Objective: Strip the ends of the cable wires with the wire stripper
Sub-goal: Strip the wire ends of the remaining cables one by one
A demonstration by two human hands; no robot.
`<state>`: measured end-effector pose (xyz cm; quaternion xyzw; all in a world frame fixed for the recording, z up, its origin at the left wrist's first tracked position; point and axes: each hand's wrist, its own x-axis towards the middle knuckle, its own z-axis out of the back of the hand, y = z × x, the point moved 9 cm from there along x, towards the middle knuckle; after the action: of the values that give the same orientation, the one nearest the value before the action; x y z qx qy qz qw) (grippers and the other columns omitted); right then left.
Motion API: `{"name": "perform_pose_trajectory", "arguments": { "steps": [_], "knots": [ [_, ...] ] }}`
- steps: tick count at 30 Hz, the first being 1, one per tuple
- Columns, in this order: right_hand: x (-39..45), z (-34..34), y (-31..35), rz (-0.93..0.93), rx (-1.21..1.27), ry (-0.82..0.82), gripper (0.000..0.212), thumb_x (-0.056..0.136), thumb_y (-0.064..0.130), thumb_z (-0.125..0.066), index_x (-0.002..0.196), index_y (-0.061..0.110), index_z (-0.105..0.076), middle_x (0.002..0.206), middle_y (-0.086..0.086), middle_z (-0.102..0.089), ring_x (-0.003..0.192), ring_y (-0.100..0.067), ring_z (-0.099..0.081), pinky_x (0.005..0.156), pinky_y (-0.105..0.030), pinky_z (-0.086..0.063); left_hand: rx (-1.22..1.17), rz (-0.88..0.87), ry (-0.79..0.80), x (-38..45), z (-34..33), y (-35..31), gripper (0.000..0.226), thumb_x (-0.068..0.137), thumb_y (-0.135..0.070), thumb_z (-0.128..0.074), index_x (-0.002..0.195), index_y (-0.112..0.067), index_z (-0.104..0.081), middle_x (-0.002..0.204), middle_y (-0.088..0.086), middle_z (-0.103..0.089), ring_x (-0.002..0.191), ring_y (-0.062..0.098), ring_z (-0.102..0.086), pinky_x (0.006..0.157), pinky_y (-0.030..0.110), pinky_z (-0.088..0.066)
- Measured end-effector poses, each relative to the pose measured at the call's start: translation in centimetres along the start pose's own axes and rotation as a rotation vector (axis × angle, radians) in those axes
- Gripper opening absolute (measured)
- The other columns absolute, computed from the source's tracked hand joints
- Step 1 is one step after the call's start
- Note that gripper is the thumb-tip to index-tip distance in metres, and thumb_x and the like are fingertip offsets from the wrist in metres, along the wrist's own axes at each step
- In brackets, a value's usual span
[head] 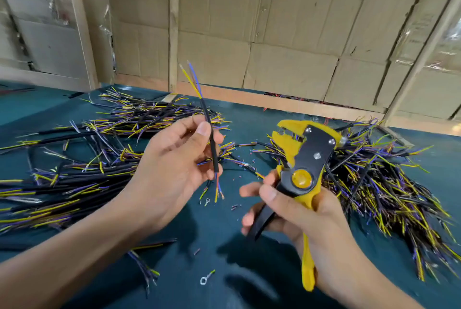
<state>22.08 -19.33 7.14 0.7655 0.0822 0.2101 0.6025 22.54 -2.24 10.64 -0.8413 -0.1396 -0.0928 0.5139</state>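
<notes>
right hand point(296, 211) grips stripper point(303, 171); left hand point(174, 166) pinches cable point(212, 144) (upright).

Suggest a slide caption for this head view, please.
Left hand pinches a cable upright; right hand grips the wire stripper between cable piles.

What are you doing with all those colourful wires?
A person is stripping cable ends. The left hand pinches one short black cable upright, with coloured wires sticking out at both ends. The right hand grips a yellow and black wire stripper, held beside the cable and not touching it. Piles of cut cables lie on both sides of the green table.
</notes>
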Motion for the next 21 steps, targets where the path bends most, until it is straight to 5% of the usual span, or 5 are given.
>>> {"name": "perform_pose_trajectory", "arguments": {
  "steps": [4, 8, 12, 21],
  "knots": [
    [-0.3, -1.2, -0.9, -0.093, 0.062, 0.059, 0.039, 0.059, 0.03, -0.097, 0.085, 0.017, -0.071, 0.095, -0.029, -0.073, 0.066, -0.04, -0.068, 0.067, -0.05, -0.059, -0.076, 0.053, -0.018, -0.3, 0.1, 0.8, 0.011, 0.09, -0.015, -0.052, 0.098, -0.009, -0.057, 0.08, 0.004, -0.066, 0.066, 0.017, -0.053, 0.053, 0.029, -0.048],
    [-0.3, -1.1, -0.7, -0.065, 0.049, -0.004, 0.017, 0.069, 0.009, -0.081, 0.079, 0.019, -0.072, 0.085, -0.024, -0.072, 0.062, -0.04, -0.068, 0.063, -0.048, -0.059, -0.102, 0.089, -0.012, -0.6, -0.1, 1.7, 0.015, 0.086, -0.01, -0.057, 0.1, -0.006, -0.062, 0.086, 0.008, -0.068, 0.071, 0.02, -0.052, 0.054, 0.031, -0.051],
    [-0.2, -0.7, -0.1, -0.026, 0.055, -0.046, 0.018, 0.069, 0.005, -0.078, 0.082, 0.017, -0.073, 0.081, -0.021, -0.069, 0.063, -0.04, -0.067, 0.065, -0.049, -0.059, -0.051, 0.094, 0.027, -1.0, -0.5, 2.1, 0.043, 0.077, -0.01, -0.065, 0.119, -0.005, -0.064, 0.091, 0.01, -0.063, 0.071, 0.016, -0.059, 0.058, 0.032, -0.053],
    [-0.2, 0.4, 1.2, 0.085, -0.027, -0.131, 0.014, 0.074, 0.002, -0.08, 0.079, 0.01, -0.069, 0.076, -0.02, -0.065, 0.06, -0.039, -0.065, 0.067, -0.058, -0.062, 0.159, 0.042, 0.214, -1.9, -2.5, 2.1, 0.044, 0.083, -0.015, -0.062, 0.127, -0.009, -0.061, 0.082, 0.011, -0.063, 0.069, 0.024, -0.063, 0.06, 0.031, -0.053]
  ]
}}
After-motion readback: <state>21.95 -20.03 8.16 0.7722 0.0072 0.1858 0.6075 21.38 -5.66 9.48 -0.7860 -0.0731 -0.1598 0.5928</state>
